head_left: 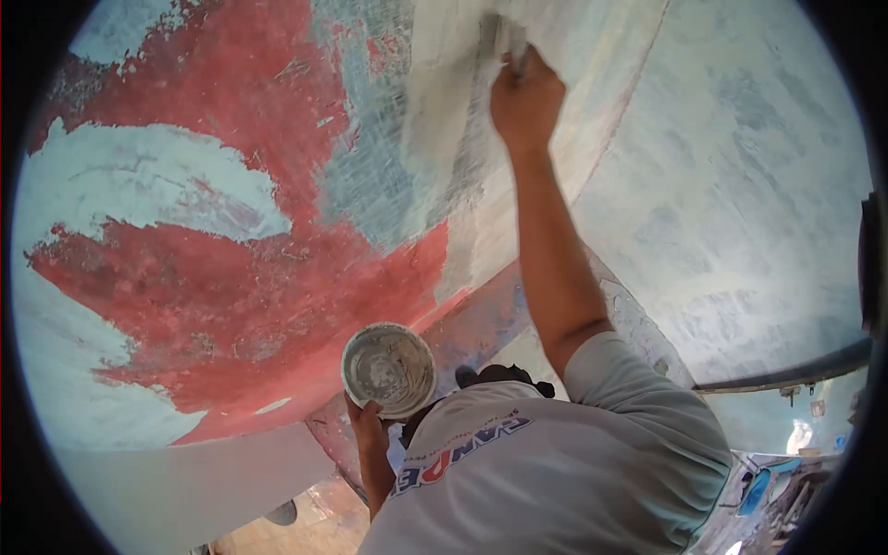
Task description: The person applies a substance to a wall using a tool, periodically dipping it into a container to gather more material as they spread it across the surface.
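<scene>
Raised to the upper part of the wall, my right hand [529, 100] is closed around the handle of a flat scraper [507, 39], whose blade is blurred against the pale surface. Lower and to the left, my left hand [368, 421] grips the edge of a round bowl [388, 370], thumb at its rim. Greyish-white paste coats the inside of the bowl. The wall [231, 305] in front shows red paint with white and grey patches; a pale smoothed band runs beneath the scraper.
A second whitish wall [740, 185] meets this one at a corner on the right. A dark ledge [786, 370] crosses the lower right, with blue items [757, 490] and clutter below. A dark round object [282, 511] lies on the floor at lower left.
</scene>
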Demonstrator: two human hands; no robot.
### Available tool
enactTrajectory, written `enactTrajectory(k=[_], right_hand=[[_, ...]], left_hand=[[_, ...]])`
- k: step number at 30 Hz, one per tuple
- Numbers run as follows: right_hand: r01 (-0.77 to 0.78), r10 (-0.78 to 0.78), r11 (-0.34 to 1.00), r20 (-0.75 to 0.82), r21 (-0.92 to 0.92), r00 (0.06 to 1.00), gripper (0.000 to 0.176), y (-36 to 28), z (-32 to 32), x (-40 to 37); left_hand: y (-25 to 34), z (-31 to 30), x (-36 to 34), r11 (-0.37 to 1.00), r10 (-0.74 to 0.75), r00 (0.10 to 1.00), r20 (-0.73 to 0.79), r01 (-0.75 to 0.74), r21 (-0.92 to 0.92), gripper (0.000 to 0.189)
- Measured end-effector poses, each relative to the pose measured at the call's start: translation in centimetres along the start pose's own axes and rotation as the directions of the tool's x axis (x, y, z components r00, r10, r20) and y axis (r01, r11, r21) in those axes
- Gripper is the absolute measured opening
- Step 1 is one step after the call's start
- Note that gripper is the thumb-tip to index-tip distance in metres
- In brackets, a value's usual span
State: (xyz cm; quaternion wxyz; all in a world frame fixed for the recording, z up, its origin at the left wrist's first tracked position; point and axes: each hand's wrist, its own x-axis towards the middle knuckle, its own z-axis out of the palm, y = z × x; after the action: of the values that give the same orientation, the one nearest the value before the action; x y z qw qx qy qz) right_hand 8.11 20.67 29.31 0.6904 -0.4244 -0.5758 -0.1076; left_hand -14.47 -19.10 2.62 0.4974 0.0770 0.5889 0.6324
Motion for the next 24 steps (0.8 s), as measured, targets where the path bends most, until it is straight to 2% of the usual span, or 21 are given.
enactTrajectory(k=[1, 2, 3, 4, 5, 7, 8, 10, 11, 12, 13, 14, 15, 17, 20, 21, 23, 24], right_hand=[[-0.023, 0.023, 1.000, -0.037, 0.005, 0.999, 0.032, -1.0, 1.2, -1.3], [-0.108, 0.114, 0.992, 0.084, -0.064, 0.990, 0.048, -3.2, 1.6, -2.7], [-0.001, 0.001, 1.000, 0.046, -0.005, 0.999, 0.058, -4.6, 2.9, -4.6], [0.030, -0.031, 0.999, 0.066, 0.015, 0.997, 0.067, -6.9, 3.3, -6.5], [0.086, -0.094, 0.992, 0.098, 0.089, 0.991, 0.070, -8.3, 3.3, -8.4], [0.165, -0.204, 0.968, 0.208, 0.190, 0.957, 0.068, -10.9, 1.1, -10.0], [0.164, -0.201, 0.969, 0.206, 0.183, 0.958, 0.068, -10.8, -0.4, -10.4], [0.012, -0.259, 0.889, 0.480, 0.459, 0.838, 0.064, -9.9, -2.8, -10.2], [0.101, -0.236, 0.912, 0.306, 0.398, 0.922, 0.051, -8.3, -2.2, -10.1], [-0.151, 0.016, 0.936, 0.392, 0.317, 0.920, 0.042, -6.7, -2.5, -9.2], [-0.394, 0.263, 0.893, 0.454, 0.220, 0.851, 0.033, -5.5, -3.5, -7.4], [-0.287, 0.237, 0.944, 0.267, 0.166, 0.934, 0.018, -3.3, -3.2, -6.0], [-0.230, 0.208, 0.963, 0.155, 0.143, 0.966, 0.014, -1.2, -2.8, -4.4], [-0.246, 0.235, 0.965, 0.116, 0.093, 0.965, 0.037, 1.4, -2.4, -1.7], [-0.234, 0.226, 0.955, 0.064, 0.181, 0.972, 0.037, 2.5, -0.8, -0.4], [-0.138, 0.138, 0.986, 0.003, 0.092, 0.990, 0.025, 1.5, 0.2, -0.7], [-0.220, 0.217, 0.976, 0.141, 0.007, 0.966, 0.038, -2.5, 0.2, -3.4], [-0.088, 0.081, 0.995, 0.141, 0.043, 0.987, 0.052, -3.9, 0.8, -5.5]], left_hand=[[-0.7, -0.6, 0.6, 1.000, 0.004, 1.000, 0.009, -0.004, 0.000, 0.080], [-1.7, -1.2, 1.3, 0.998, 0.044, 0.999, 0.015, -0.043, -0.042, 0.080], [-2.6, -1.3, 1.5, 0.993, 0.074, 0.997, 0.014, -0.073, -0.088, 0.079], [1.3, 1.6, -1.2, 0.999, -0.029, 0.999, 0.044, 0.028, 0.017, 0.080], [0.5, 1.3, -0.5, 0.999, -0.029, 0.999, 0.046, 0.028, 0.017, 0.080], [-2.4, 0.2, 2.0, 0.995, 0.080, 0.993, 0.087, -0.074, -0.069, 0.080], [-2.9, 0.3, 2.2, 0.995, 0.077, 0.993, 0.092, -0.071, -0.065, 0.080], [-2.8, 0.8, 3.0, 0.998, 0.066, 0.991, 0.118, -0.068, 0.014, 0.078], [-2.2, 1.7, 2.6, 0.997, 0.075, 0.990, 0.121, -0.076, 0.005, 0.075], [-2.2, 1.6, 2.7, 0.997, 0.077, 0.989, 0.128, -0.078, 0.008, 0.075], [-2.5, 1.3, 2.8, 0.997, 0.072, 0.987, 0.141, -0.071, -0.011, 0.075], [-2.6, 1.3, 2.9, 0.997, 0.070, 0.985, 0.155, -0.066, -0.032, 0.076], [-2.4, 1.4, 2.7, 0.997, 0.073, 0.984, 0.160, -0.068, -0.033, 0.076], [-1.6, 1.5, 1.9, 0.999, 0.020, 0.992, 0.124, -0.016, -0.031, 0.077], [-2.1, 0.7, 1.5, 0.998, 0.038, 0.993, 0.111, -0.032, -0.052, 0.079], [-2.3, 0.4, 1.4, 0.997, 0.043, 0.994, 0.098, -0.037, -0.064, 0.080], [-2.6, 0.0, 1.5, 0.995, 0.065, 0.992, 0.105, -0.057, -0.079, 0.080], [-2.7, 0.0, 1.7, 0.993, 0.083, 0.990, 0.110, -0.073, -0.093, 0.081]])
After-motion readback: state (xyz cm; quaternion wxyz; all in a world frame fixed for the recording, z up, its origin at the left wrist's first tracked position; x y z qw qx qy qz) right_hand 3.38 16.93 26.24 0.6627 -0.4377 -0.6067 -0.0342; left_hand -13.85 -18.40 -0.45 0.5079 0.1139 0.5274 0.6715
